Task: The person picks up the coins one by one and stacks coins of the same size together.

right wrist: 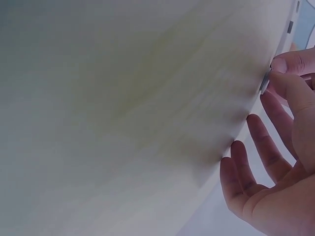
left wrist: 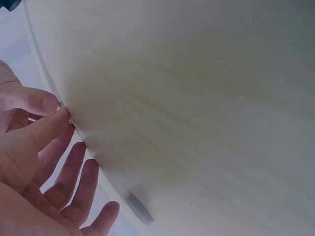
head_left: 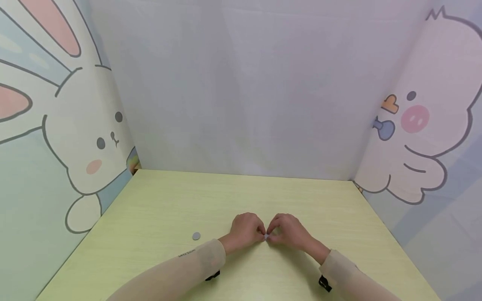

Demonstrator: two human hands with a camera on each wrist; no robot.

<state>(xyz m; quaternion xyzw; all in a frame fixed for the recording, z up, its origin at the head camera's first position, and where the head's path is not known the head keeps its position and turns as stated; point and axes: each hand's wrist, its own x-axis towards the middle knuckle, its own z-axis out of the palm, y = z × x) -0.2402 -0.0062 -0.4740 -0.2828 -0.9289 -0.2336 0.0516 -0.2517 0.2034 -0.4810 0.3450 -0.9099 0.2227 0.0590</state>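
Observation:
Thumb and index finger of the left hand (head_left: 246, 230) and of the right hand (head_left: 290, 231) meet at a small light-grey piece (head_left: 266, 236) just above or on the table. Both hands pinch it from opposite sides. Fingertips cover most of it; in the right wrist view only a thin grey edge (right wrist: 266, 82) shows, so its exact kind cannot be told. The remaining fingers of each hand are spread and loosely bent, with tips at the tabletop. A flat, round grey disc (head_left: 196, 236) lies apart, left of the left hand; the left wrist view shows it edge-on.
The pale yellow wooden table (head_left: 180, 196) stretches out in front of both arms. A whitish cloth (head_left: 241, 92) hangs behind its far edge. Cloth walls with a printed rabbit (head_left: 86, 138) and a printed chick (head_left: 425, 138) close off the left and right sides.

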